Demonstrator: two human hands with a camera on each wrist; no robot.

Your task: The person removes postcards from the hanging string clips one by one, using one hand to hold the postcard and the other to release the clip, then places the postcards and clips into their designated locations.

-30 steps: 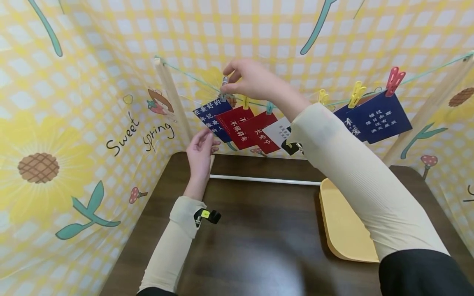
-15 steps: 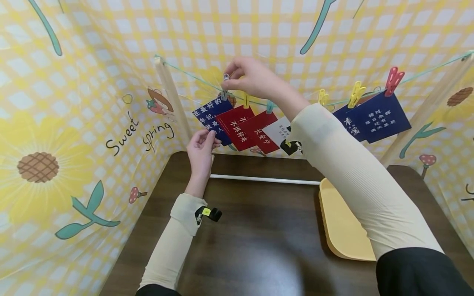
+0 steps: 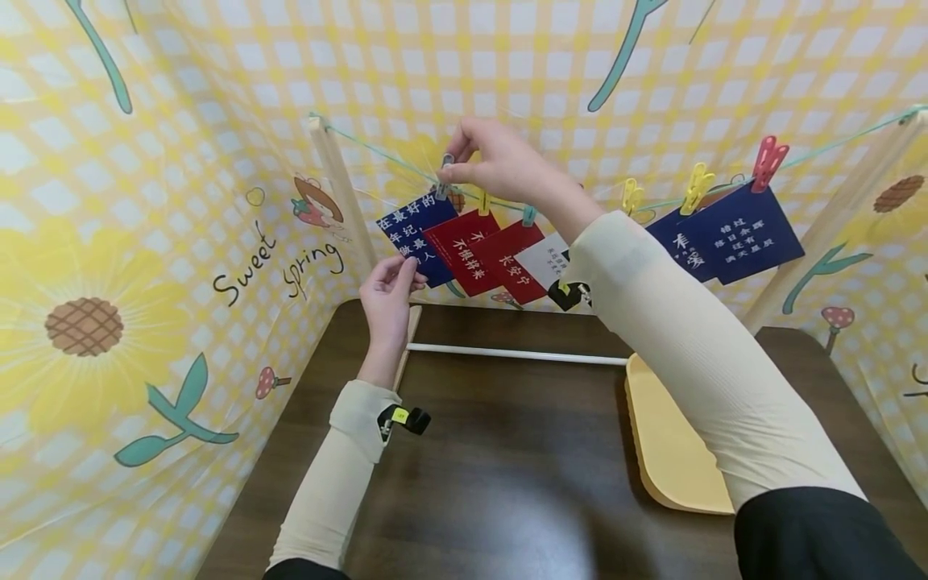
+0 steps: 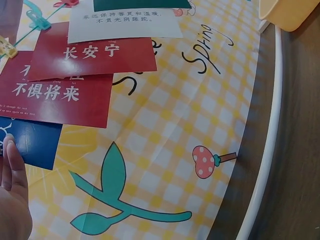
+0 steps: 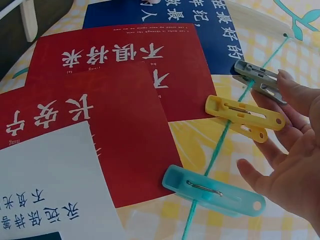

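Note:
My right hand [image 3: 503, 165] pinches a grey clothespin [image 3: 445, 179] by its handles. In the right wrist view, the clothespin's nose sits at the corner of a dark blue card [image 5: 212, 37], and the green line [image 5: 272, 55] crosses it. Low on that same blue card [image 3: 409, 225], my left hand [image 3: 387, 302] pinches the edge, thumb in front. The left wrist view shows only part of the hand [image 4: 12, 200], with the thumb on the card's face. To the right hang overlapping red cards [image 3: 464, 258] and a white card [image 3: 540, 262], partly behind my right sleeve.
Yellow clothespins [image 3: 698, 189] and a red clothespin [image 3: 768, 163] sit farther right on the line, by more blue cards [image 3: 754, 234]. Wooden posts [image 3: 341, 185] hold the line up. A yellow tray [image 3: 677, 451] and a white rod [image 3: 518, 352] lie on the dark table [image 3: 507, 451].
My left thumb has come up from just below the blue card onto its lower edge. The right hand stays at the grey clothespin. The head view has shifted slightly.

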